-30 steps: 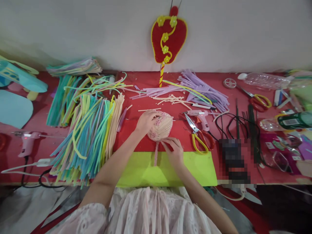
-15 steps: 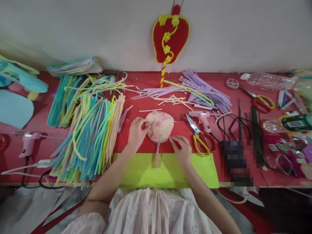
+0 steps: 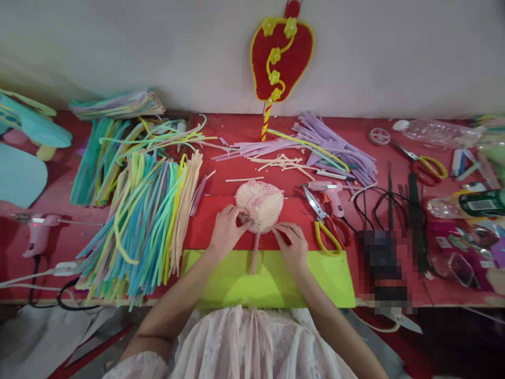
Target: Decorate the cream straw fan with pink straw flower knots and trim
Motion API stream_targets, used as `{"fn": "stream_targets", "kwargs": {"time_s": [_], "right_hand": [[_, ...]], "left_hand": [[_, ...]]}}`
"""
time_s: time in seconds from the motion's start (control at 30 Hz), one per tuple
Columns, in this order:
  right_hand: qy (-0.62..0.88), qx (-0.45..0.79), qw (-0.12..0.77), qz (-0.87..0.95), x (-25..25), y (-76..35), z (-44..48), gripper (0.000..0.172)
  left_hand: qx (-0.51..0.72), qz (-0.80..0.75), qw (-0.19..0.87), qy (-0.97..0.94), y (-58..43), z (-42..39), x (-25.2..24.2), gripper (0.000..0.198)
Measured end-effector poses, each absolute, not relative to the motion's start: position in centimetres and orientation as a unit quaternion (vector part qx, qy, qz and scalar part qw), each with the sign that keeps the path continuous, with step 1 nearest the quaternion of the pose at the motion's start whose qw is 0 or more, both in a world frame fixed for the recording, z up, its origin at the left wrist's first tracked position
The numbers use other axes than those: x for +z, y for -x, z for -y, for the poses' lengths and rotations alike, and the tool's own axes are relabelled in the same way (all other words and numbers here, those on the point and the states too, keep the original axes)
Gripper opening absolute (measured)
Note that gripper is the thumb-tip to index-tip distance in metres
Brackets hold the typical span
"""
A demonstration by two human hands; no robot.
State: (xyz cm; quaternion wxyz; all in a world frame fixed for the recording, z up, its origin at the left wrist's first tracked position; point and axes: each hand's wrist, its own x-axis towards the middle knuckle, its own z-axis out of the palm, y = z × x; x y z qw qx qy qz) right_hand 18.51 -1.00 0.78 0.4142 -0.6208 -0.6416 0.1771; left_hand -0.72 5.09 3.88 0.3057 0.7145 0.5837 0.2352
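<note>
A small round fan made of pale peach pipe cleaners lies on the red table top, its pink twisted handle pointing toward me. Pink flowers and a curling pink strip decorate its face. My left hand is closed in a pinch at the fan's lower left, where the fingers cover part of the trim. At the lower right rim, my right hand pinches the edge between thumb and forefinger. Beneath the handle is a yellow-green board.
Bundles of coloured pipe cleaners lie at left, purple ones at the back. Scissors and a pink glue gun lie right of the fan. A red fan with yellow flowers stands behind. Another glue gun is far left.
My left hand has slid down along the fan's left edge, from its middle to its lower left. The right hand stays at the lower right rim. The camera view has shifted slightly.
</note>
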Motion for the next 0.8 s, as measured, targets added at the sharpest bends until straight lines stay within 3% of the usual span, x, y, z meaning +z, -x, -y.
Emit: {"fn": "stream_targets", "kwargs": {"time_s": [0.53,0.8], "right_hand": [[0.624,0.169,0.402,0.648,0.9,-18.4,1.0,0.013],[0.639,0.156,0.354,0.665,2.1,-14.8,-0.3,0.022]], "left_hand": [[0.283,-0.588,0.321,-0.686,1.2,-5.4,3.5,0.01],[0.311,-0.585,0.313,-0.68,1.5,-5.6,2.1,0.013]]}}
